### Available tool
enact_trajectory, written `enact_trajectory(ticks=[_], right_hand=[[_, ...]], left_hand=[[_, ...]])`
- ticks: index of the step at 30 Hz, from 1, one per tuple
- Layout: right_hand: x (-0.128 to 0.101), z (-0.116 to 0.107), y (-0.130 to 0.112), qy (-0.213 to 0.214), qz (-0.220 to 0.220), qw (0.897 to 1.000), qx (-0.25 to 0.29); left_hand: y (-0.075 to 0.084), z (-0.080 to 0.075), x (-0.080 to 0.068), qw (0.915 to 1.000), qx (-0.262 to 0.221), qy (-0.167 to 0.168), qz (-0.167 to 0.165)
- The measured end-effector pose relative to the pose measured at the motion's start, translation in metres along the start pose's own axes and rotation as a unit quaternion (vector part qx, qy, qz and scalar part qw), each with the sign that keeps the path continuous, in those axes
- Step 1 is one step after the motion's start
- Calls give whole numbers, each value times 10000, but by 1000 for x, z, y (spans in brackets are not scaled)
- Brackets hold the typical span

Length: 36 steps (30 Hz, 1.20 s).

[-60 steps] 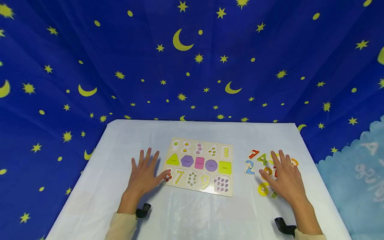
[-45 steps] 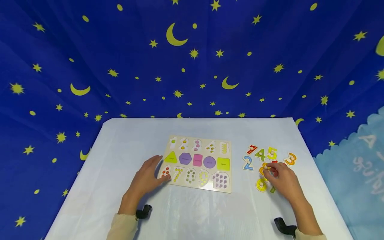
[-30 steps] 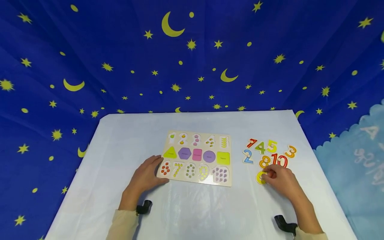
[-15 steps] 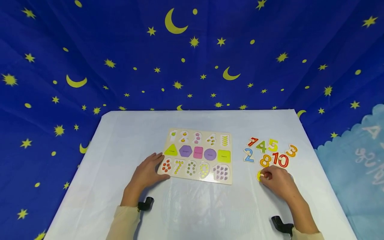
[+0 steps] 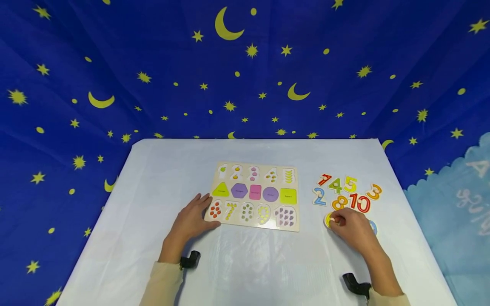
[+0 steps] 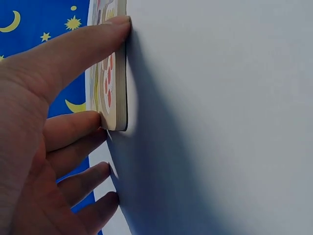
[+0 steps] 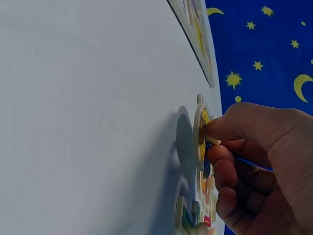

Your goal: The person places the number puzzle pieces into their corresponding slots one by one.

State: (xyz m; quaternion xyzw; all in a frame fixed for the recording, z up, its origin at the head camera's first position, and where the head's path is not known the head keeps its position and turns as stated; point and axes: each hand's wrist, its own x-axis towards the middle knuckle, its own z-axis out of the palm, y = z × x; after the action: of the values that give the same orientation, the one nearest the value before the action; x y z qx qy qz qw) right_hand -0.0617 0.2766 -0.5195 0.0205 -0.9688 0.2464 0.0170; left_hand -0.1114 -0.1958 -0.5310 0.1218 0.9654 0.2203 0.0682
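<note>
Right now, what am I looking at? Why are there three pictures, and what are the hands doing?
These are a person's two bare hands, filmed by three cameras. The big picture comes from a camera on the head, looking down at a white table. The other two come from cameras strapped to each wrist, so everything looks sideways and close. On the table lies a puzzle board with coloured shapes, and beside it loose wooden numbers. The left hand touches the board's corner with thumb and fingers. The right hand pinches the little knob of a yellow number piece.
</note>
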Motion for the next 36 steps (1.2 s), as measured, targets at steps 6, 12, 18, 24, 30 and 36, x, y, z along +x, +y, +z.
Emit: enact_trajectory(ticks=[6, 12, 18, 24, 30, 36], right_hand=[[1, 1, -10, 132, -93, 9999, 31], [4, 6, -19, 165, -122, 9998, 82], [10, 14, -29, 165, -230, 9994, 220], [15, 20, -40, -17, -166, 9996, 232], [18, 24, -46, -28, -282, 9991, 304], [21, 28, -50, 8, -405, 9986, 329]], left_hand=[[2, 3, -2, 9999, 120, 30, -67], [3, 6, -1, 9999, 100, 38, -106], [3, 5, -1, 9998, 102, -6, -194], [4, 3, -2, 9997, 51, -45, -249], [6, 2, -2, 9995, -1, -96, -301], [6, 2, -3, 9996, -31, -104, -276]])
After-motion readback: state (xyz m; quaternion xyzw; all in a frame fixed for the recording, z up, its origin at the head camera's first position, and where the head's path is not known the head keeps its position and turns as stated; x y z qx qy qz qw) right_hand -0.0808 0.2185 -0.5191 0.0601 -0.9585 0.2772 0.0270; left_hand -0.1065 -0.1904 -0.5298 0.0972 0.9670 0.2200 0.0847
